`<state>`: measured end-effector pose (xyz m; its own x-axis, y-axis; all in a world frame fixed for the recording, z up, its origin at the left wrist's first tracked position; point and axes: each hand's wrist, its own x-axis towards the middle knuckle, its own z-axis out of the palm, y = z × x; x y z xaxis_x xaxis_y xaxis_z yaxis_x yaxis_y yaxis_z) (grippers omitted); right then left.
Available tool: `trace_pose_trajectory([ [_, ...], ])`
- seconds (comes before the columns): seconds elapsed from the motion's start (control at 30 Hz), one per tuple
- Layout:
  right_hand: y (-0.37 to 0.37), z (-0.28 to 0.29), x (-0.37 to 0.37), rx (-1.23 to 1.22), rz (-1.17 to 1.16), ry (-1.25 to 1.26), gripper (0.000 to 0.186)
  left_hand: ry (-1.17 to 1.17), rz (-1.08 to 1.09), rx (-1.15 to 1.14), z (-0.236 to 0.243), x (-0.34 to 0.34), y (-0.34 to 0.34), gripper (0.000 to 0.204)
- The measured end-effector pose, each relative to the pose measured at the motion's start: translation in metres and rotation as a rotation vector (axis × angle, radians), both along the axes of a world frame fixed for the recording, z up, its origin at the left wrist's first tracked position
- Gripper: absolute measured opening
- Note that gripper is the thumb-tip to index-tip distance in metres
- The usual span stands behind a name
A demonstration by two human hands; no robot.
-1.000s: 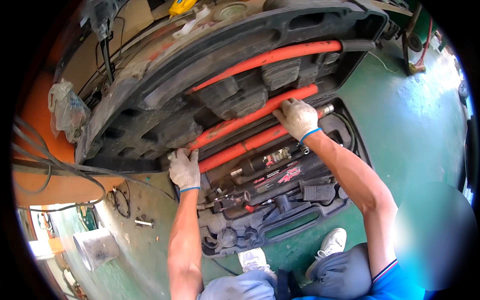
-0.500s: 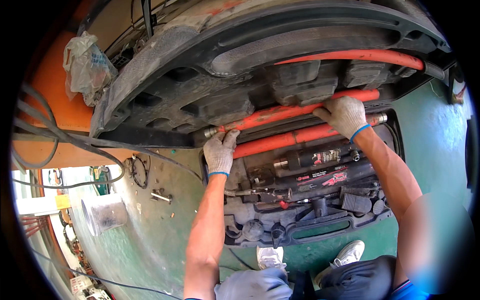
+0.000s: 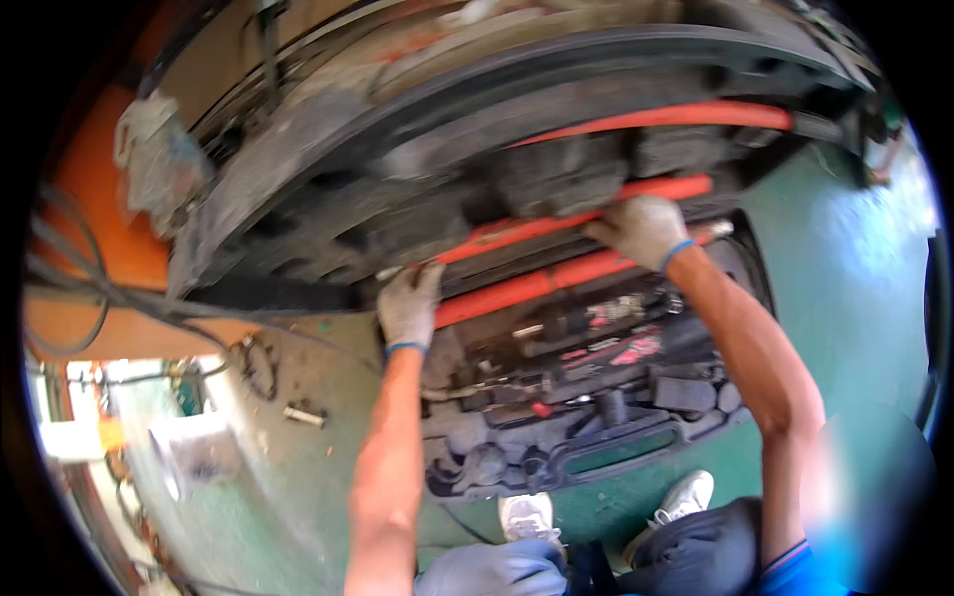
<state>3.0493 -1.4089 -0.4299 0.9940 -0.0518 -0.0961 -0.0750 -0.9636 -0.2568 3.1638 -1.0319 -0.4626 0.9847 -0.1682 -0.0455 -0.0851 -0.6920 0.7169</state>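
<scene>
A large black molded case stands open, its lid (image 3: 348, 214) raised and its base (image 3: 616, 460) on the floor before my feet. Along the lid's lower part runs a red tube (image 3: 507, 234). My left hand (image 3: 406, 308), in a pale knit glove, has its fingers curled over the tube's left end. Farther right, my right hand (image 3: 641, 230), gloved alike, grips the same tube. Just below, a second red tube (image 3: 507, 298) with a metal end lies in the base. A longer red tube (image 3: 676, 118) sits higher in the lid. Motion blurs the picture.
Black cylinders (image 3: 616, 358) and dark fittings (image 3: 686, 393) fill the base's recesses. At left, black cables (image 3: 109, 293) hang beside an orange surface (image 3: 124, 263) and a plastic bag (image 3: 164, 169). A grey bucket (image 3: 204, 452) lies on the green floor (image 3: 288, 517).
The view has shifted and blurred, so the case and both hands appear slightly farther left. Both hands stay at the same places on the red tube.
</scene>
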Motion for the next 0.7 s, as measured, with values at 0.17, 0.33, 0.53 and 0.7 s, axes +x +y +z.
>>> trace_pose_trajectory([
  [0.17,0.012,0.004,-0.03,0.061,-0.068,-0.094,0.044,0.179,0.091,-0.242,0.008,-0.018,0.005,0.031],
  [0.33,-0.008,0.027,-0.067,0.044,-0.099,-0.017,0.045,0.204,0.062,-0.216,0.015,-0.01,-0.002,0.03],
  [0.53,0.002,0.04,-0.075,0.051,0.117,0.11,0.041,0.223,0.122,-0.189,0.019,-0.001,-0.001,0.033],
  [0.7,-0.044,0.009,0.0,-0.14,0.245,0.108,0.039,0.23,0.128,-0.172,0.012,0.0,-0.005,0.03],
])
